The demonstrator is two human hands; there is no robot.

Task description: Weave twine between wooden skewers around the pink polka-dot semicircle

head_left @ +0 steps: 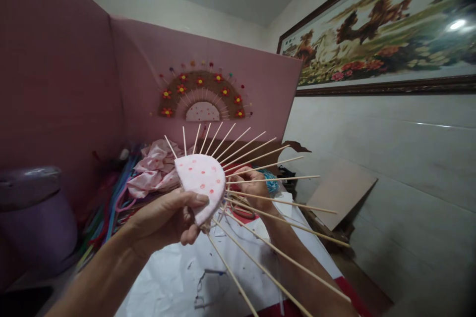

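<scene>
A half-round piece covered in white cloth with red dots (197, 173) is held up over the table. Thin wooden sticks (260, 181) fan out from its curved edge. My left hand (174, 215) grips its lower end, thumb on the front and fingers behind. Behind the sticks, on the right, is my right hand (249, 183), its fingers bent in at the curved edge where the sticks come out. Part of those fingers is hidden, so what they pinch is unclear.
A finished-looking arch with red flowers (201, 81) hangs on the pink board (260, 89). Left are pink crumpled cloth (152, 166), colored strips (111, 203) and a purple bin (37, 228). White paper (163, 277), glasses (208, 287) and blue yarn (270, 181) lie on the table.
</scene>
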